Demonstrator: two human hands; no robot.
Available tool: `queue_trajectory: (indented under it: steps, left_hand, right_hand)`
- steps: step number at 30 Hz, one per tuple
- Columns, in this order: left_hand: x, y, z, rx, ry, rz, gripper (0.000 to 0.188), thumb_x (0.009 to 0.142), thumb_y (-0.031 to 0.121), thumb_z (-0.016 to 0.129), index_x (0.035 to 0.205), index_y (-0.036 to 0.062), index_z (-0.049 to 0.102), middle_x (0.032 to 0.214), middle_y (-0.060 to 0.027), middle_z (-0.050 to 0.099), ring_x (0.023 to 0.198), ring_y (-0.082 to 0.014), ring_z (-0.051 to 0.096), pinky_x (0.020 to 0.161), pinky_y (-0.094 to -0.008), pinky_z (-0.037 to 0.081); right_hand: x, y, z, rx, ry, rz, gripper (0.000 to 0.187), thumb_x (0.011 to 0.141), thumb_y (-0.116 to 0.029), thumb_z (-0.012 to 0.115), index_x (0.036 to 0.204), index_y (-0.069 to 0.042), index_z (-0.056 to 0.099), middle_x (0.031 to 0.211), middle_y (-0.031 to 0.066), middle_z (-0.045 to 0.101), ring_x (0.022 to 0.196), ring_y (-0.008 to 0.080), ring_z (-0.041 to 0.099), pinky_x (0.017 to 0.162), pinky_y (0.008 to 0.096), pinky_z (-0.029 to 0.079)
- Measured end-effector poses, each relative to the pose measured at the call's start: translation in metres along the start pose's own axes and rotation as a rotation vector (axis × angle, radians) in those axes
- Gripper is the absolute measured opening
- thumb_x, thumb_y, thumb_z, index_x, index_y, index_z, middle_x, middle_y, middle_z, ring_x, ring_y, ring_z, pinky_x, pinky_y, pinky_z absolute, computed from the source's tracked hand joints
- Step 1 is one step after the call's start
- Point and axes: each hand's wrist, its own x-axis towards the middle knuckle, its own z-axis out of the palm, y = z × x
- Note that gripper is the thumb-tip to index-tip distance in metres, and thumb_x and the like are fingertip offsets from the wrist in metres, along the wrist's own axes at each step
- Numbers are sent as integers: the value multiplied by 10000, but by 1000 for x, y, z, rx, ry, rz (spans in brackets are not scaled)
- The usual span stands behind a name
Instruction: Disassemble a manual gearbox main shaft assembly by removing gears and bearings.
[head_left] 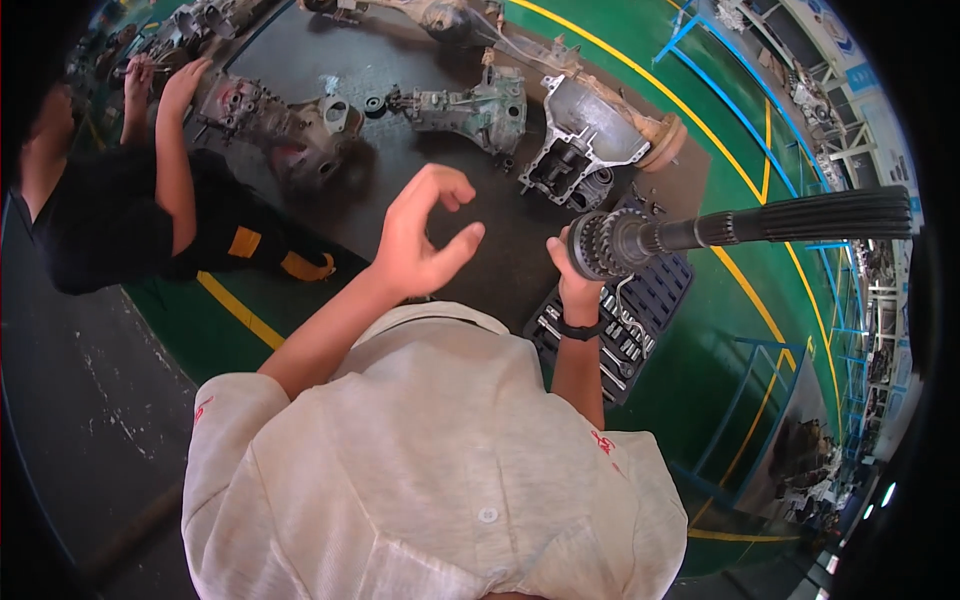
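My right hand (577, 285) grips the geared end of a long splined gear shaft (700, 232). The shaft points away to the right, above a socket set case (640, 320). Toothed gear rings sit at its near end, just by my thumb. Raised over the dark table's near side, my left hand (425, 230) has thumb and fingers curved apart with nothing between them. Beyond my hands lie a gearbox part with exposed gears (470, 108) and an opened metal housing (590, 125), its cavity facing me.
Another grimy gearbox casing (285, 135) lies at the table's left, with a small ring (375, 106) to its right. A co-worker in dark clothes (130, 210) stands at the left, hands over other parts. Blue railings (720, 80) run along the right. Yellow lines (240, 310) mark the green floor.
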Motion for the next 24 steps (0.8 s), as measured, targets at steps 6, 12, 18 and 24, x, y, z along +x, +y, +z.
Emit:
queue_trajectory:
  steps: [6, 12, 18, 24]
  left_hand:
    - [-59, -147, -4, 113, 116, -653, 498, 762, 119, 712, 1219, 46, 528, 1129, -154, 568, 973, -292, 622, 829, -365, 503]
    - [-158, -254, 23, 536, -349, -731, 1074, 609, 310, 874, 1499, 148, 296, 1499, -239, 273, 1347, -433, 379, 1055, -485, 416]
    - [-184, -299, 55, 786, -594, -721, 1058, 589, 324, 893, 1483, 193, 343, 1494, -206, 312, 1347, -423, 379, 1043, -482, 433]
    - [-189, -320, 54, 798, -645, -727, 815, 613, 213, 860, 1321, 161, 459, 1295, -145, 445, 1211, -375, 478, 919, -466, 518]
  right_hand:
    - [5, 2, -5, -14, -2, 1, 299, 752, 114, 688, 955, -50, 541, 812, -7, 505, 732, 105, 482, 683, 257, 403]
    - [-3, 21, -21, 123, -73, 121, 662, 732, 70, 761, 1314, -16, 458, 975, 0, 609, 891, 102, 583, 821, 271, 484]
    - [-5, 26, -33, 52, -164, 106, 587, 813, -104, 730, 1296, 40, 427, 1022, 21, 498, 980, 112, 471, 925, 282, 377]
    - [-8, 11, -30, 62, -157, 86, 512, 839, -169, 713, 1230, -22, 416, 881, 1, 436, 850, 97, 419, 865, 256, 354]
